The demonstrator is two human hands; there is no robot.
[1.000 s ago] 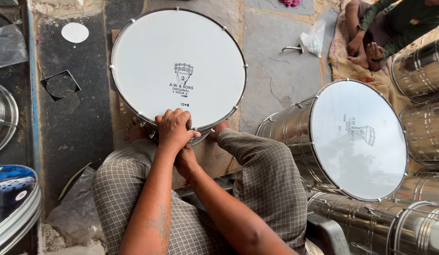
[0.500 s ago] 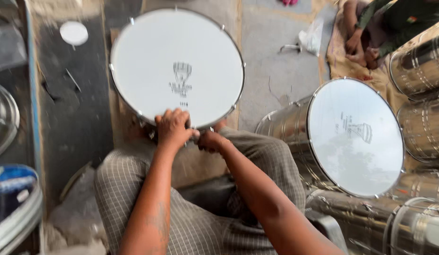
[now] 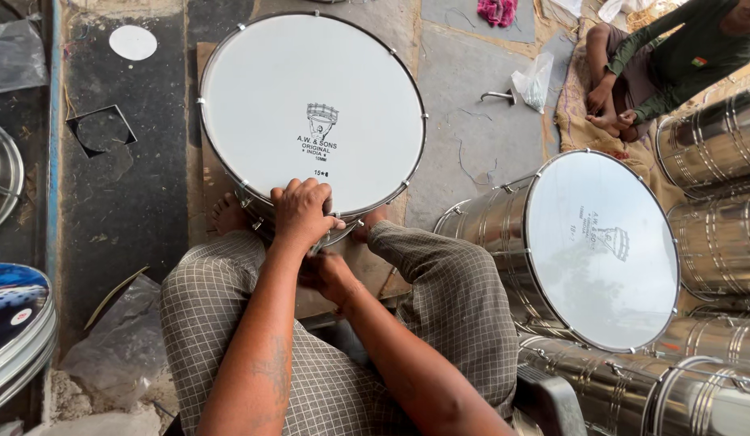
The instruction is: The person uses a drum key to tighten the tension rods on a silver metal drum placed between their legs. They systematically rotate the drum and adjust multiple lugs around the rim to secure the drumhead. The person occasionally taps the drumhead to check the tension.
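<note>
While the drum (image 3: 312,113) lies flat just ahead of both hands, its near rim is gripped by the left hand (image 3: 300,211), whereas the right hand (image 3: 328,274) is curled below, its hold hidden.

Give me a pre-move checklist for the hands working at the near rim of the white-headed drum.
1. Left hand rests on the near rim of the drum: ok.
2. Right hand sits just below it at the drum's side: ok.
3. Whether either hand holds a tool: cannot tell, the fingers hide it.
4. Drum braced between the feet, bare foot against its shell: ok.
5. Second drum lies on its side, apart from the hands: ok.
6. Seated person stays away from the work: ok.
</note>
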